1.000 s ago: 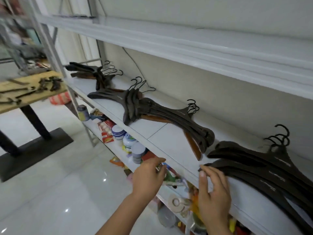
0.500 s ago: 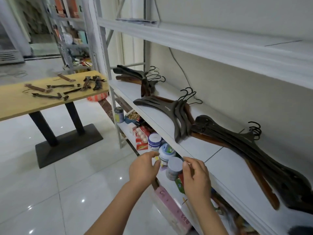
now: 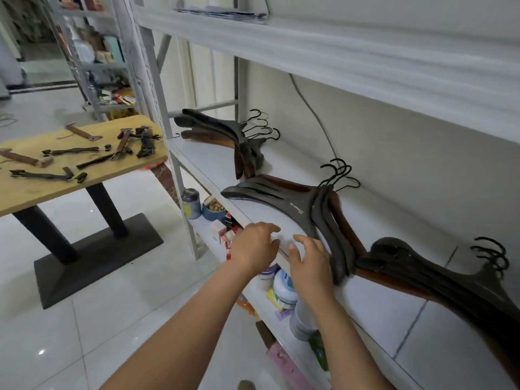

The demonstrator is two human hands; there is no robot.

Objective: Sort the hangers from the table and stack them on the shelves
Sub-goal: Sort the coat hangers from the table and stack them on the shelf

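Fingers [image 3: 270,228] of your left hand [image 3: 254,246] and right hand [image 3: 309,266] curl loosely, empty, at the shelf [image 3: 394,319] edge beside hangers [image 3: 309,212].

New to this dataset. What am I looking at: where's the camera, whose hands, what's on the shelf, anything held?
There is no robot here. A person works bare-handed, and one wide-angle camera on their head looks forward and down, so the arms enter from the bottom. The left hand is at the front edge of the white shelf. The right hand is beside the lower end of the middle hanger stack, fingers relaxed. Neither hand holds anything. Also on that shelf lie a far stack and a near stack. On the wooden table at left lie clip hangers, not yet sorted. Jars and boxes sit on the lower shelf.
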